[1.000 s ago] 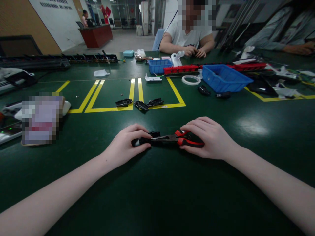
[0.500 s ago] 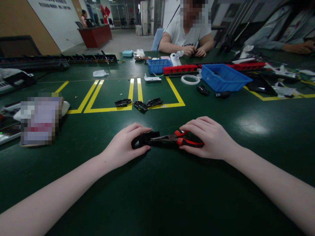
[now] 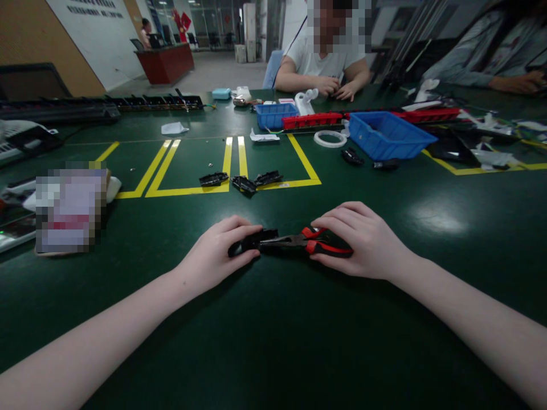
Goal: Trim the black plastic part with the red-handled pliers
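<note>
Fingers (image 3: pixel 239 234) of the left hand (image 3: pixel 213 256) curl closed around a small black plastic part (image 3: pixel 252 241), pinning it to the table (image 3: pixel 273 341) near the middle of its near edge. Right hand (image 3: pixel 363 239) wraps shut over the red-and-black handles of a pair of pliers (image 3: pixel 305 243), whose slim metal nose lies flat and reaches left to the part; whether the tip grips something inside or only touches it is hard to tell from this angle. As a judgement, the step in hand is working the pliers' tip at the part's right end, and the next move calls for a firm hold with the left hand while the right squeezes and pulls or twists in line with the nose.

Farther out, three more black parts (image 3: pixel 243 182) lie on the yellow tape lines (image 3: pixel 231 162). Toward the far right edge stand a blue bin (image 3: pixel 387 136), a white ring (image 3: pixel 330 138) and a red strip (image 3: pixel 314 120). At the far edge, another person's hands (image 3: pixel 337 88) work on something small.
</note>
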`<move>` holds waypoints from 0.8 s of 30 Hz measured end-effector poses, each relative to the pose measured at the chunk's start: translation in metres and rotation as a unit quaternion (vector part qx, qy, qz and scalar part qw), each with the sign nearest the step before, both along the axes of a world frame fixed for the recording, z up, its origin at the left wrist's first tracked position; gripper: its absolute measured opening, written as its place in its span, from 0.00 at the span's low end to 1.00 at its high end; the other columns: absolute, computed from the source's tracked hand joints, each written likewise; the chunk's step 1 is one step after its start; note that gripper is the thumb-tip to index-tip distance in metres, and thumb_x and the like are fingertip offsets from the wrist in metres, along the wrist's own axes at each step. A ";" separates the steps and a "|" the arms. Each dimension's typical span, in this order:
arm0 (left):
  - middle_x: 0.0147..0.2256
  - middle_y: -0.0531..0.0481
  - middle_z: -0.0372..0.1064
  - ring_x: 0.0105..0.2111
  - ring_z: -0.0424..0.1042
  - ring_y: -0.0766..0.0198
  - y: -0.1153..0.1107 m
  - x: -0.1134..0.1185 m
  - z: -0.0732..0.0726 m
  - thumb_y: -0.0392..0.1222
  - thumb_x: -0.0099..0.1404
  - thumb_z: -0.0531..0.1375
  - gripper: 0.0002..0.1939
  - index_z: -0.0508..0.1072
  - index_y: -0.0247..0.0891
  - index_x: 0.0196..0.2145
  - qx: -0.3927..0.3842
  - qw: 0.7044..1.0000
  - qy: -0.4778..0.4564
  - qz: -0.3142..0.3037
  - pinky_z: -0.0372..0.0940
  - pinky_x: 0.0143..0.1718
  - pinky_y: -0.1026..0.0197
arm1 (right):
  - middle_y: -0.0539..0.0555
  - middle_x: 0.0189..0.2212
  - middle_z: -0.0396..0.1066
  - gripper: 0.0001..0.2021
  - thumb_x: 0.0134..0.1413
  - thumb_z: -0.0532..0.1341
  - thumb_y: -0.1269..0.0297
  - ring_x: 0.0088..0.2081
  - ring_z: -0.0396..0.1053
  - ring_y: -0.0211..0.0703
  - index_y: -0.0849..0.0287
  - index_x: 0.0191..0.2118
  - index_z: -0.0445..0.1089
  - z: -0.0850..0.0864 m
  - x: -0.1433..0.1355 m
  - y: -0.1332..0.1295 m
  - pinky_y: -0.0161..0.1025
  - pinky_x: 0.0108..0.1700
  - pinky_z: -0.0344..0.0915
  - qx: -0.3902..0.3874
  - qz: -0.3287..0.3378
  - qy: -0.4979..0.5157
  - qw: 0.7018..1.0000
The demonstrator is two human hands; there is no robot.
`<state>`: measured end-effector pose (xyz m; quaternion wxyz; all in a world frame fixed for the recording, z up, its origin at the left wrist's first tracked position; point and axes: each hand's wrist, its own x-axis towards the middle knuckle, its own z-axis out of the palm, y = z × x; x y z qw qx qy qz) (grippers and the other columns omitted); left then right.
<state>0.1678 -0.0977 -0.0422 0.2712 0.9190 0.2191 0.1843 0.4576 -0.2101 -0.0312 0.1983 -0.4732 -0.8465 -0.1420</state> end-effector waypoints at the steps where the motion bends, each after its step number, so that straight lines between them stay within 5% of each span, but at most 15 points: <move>1: 0.51 0.46 0.70 0.50 0.70 0.56 0.000 0.000 0.000 0.37 0.69 0.62 0.21 0.70 0.40 0.58 0.005 1.000 0.000 0.000 0.70 0.51 0.48 | 0.60 0.39 0.77 0.19 0.59 0.63 0.52 0.38 0.75 0.50 0.63 0.48 0.69 -0.001 -0.001 0.000 0.51 0.48 0.66 0.001 0.001 0.001 1.000; 24: 0.50 0.44 0.71 0.48 0.71 0.55 0.003 0.004 0.001 0.38 0.68 0.64 0.23 0.70 0.36 0.59 0.033 0.999 0.013 -0.003 0.70 0.49 0.49 | 0.58 0.40 0.78 0.18 0.61 0.61 0.51 0.40 0.76 0.52 0.59 0.50 0.69 0.002 0.010 0.005 0.55 0.50 0.65 -0.033 0.019 0.003 0.999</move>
